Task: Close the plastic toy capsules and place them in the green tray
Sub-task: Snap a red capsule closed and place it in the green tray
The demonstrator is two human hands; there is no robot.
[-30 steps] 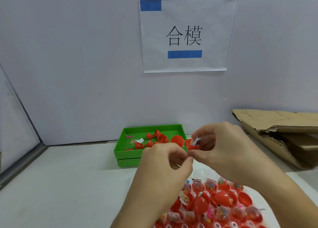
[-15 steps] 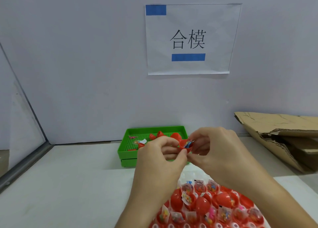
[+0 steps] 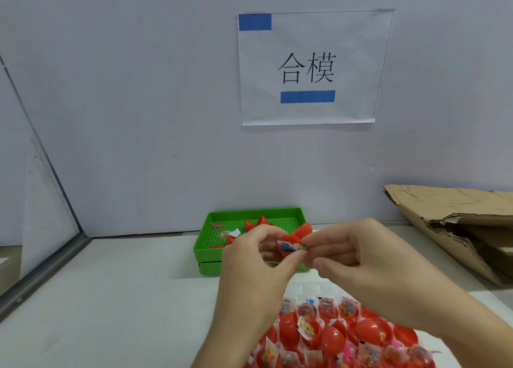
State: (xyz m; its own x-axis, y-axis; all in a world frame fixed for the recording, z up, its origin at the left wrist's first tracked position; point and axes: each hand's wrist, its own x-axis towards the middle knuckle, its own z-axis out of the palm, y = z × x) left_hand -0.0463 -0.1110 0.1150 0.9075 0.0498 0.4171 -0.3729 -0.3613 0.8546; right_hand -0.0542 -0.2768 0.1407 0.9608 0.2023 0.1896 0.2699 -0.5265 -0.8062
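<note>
Holding one red capsule (image 3: 288,246) up in the air, both hands met in the middle of the view. The left hand (image 3: 258,259) pinched the open half from below with its thumb and fingers. The right hand (image 3: 347,252) pinched the other side, its fingertips (image 3: 305,241) right at the rim. A little toy packet showed inside the open half. A red lid piece (image 3: 304,229) stuck up at 1 o'clock from the capsule. I could not tell if it was joined on.

To do this step well, I think the packet should be tucked all the way in first, so nothing gets caught in the seam. Then the two rims should line up flat and be squeezed all around.

The green tray (image 3: 211,252) sat at 12 o'clock from the hands, just behind them, against the wall. It held only a few red pieces, so there looked to be lots of room to drop one in. Its near rim stood up, so the hands would need to go over it.

More capsules (image 3: 333,337) lay in a crowd at 6 o'clock, under the wrists. Torn cardboard (image 3: 455,217) lay at 3 o'clock, well apart. The white table (image 3: 111,298) ran out to 9 o'clock.
</note>
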